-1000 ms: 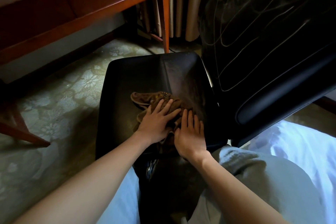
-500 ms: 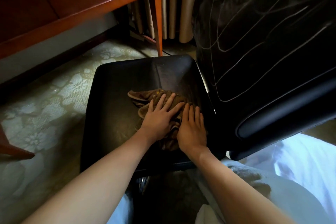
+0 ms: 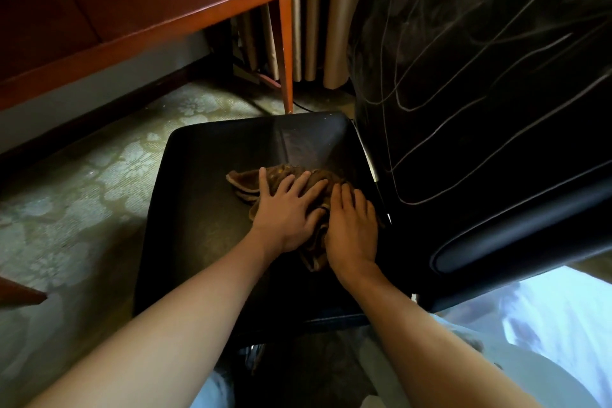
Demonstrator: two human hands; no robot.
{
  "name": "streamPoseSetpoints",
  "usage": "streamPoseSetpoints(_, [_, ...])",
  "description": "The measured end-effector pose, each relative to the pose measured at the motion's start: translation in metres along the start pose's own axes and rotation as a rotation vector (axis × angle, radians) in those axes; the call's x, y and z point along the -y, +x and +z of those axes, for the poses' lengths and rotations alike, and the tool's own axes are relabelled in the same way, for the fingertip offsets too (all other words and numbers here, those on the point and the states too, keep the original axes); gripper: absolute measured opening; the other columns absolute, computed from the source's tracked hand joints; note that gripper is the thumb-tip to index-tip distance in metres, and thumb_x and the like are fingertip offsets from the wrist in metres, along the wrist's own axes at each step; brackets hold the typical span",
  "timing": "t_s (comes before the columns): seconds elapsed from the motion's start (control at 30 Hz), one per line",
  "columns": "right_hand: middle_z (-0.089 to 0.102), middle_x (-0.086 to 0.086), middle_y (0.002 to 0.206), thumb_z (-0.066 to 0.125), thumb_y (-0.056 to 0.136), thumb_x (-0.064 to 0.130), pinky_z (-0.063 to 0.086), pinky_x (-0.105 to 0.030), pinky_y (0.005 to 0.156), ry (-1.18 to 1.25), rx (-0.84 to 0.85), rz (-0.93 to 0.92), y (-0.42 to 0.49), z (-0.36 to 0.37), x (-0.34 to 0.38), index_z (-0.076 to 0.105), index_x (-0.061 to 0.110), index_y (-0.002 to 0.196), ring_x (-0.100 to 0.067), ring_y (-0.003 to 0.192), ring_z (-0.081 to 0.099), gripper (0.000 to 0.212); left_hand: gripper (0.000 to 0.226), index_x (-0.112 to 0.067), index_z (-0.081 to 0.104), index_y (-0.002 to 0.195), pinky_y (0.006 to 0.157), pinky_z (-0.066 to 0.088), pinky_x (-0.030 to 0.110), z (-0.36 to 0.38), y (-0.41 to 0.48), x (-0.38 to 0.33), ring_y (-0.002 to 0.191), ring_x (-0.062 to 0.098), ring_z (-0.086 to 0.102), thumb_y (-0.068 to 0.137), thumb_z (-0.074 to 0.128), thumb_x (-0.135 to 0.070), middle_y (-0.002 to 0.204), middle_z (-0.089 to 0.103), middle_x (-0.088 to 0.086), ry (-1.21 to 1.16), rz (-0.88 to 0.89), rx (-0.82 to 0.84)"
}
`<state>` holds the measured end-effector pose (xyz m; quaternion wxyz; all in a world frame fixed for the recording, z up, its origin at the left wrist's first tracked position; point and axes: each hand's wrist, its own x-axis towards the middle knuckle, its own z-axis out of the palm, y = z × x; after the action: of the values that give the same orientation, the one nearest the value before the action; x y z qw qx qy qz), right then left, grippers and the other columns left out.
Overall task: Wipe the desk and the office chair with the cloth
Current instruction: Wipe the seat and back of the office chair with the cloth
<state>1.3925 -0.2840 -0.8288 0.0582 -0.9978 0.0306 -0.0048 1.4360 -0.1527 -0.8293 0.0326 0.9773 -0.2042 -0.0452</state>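
A crumpled brown cloth lies on the black seat of the office chair, toward its right side near the backrest. My left hand presses flat on the cloth with its fingers spread. My right hand lies flat beside it on the cloth's right part, fingers straight and close together. Both hands cover most of the cloth. The red-brown wooden desk with a ring-pull drawer stands at the upper left.
A thin desk leg stands just beyond the seat's far edge. Beige curtains hang behind it. Patterned pale carpet covers the floor to the left. White bedding shows at the lower right.
Both hands have slid the cloth a little further across the seat, away from me. The view has shifted, with the seat now lower in the frame.
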Motion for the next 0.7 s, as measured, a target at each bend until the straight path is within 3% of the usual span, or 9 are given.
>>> streamPoseSetpoints(0.1, [0.025,-0.015,0.162,0.046,0.101,0.034,0.023,-0.048,0.116,0.082,-0.005,0.11,-0.018,-0.009,0.01,0.024,0.019,0.158,-0.037,0.146,0.024,0.063,0.059,-0.039,0.018,0.158,0.119,-0.011,0.063,-0.012,-0.006,0.005,0.152,0.022,0.02,0.102,0.021,-0.06,0.165,0.024,-0.005,-0.032,0.02,-0.066])
streamPoseSetpoints(0.23, [-0.003,-0.018,0.166,0.032,0.105,0.045,0.012,-0.059,0.118,0.191,0.237,0.19,-0.03,-0.005,0.021,0.003,0.032,0.16,-0.045,0.15,0.006,0.063,0.057,-0.036,0.022,0.158,0.124,0.0,0.054,-0.015,-0.012,0.013,0.155,0.022,0.006,0.104,0.023,-0.055,0.169,0.01,-0.002,-0.151,-0.06,0.035])
streamPoseSetpoints(0.37, [-0.019,-0.017,0.165,0.034,0.106,0.036,0.001,-0.062,0.12,0.21,0.322,0.157,-0.025,0.0,0.02,-0.006,0.032,0.159,-0.049,0.149,-0.009,0.067,0.057,-0.043,0.009,0.158,0.123,0.0,0.057,-0.006,-0.01,0.013,0.153,0.039,-0.007,0.105,0.027,-0.052,0.169,-0.008,-0.004,-0.157,-0.158,0.198])
streamPoseSetpoints(0.47, [-0.022,-0.017,0.164,0.041,0.104,0.031,-0.001,-0.065,0.118,0.168,0.324,0.163,-0.023,0.008,0.022,-0.011,0.033,0.158,-0.052,0.148,-0.011,0.075,0.058,-0.044,0.005,0.158,0.122,0.004,0.058,0.003,-0.007,0.009,0.151,0.048,-0.005,0.105,0.027,-0.052,0.167,-0.016,-0.007,-0.173,-0.193,0.241])
streamPoseSetpoints(0.7, [-0.021,-0.017,0.164,0.035,0.105,0.038,-0.003,-0.067,0.116,0.096,0.24,0.161,0.005,0.02,0.023,-0.016,0.032,0.157,-0.054,0.147,-0.012,0.073,0.055,-0.044,0.003,0.158,0.121,0.002,0.061,0.011,0.018,0.017,0.149,0.051,-0.006,0.106,0.023,-0.049,0.167,-0.018,-0.007,-0.158,-0.186,0.168])
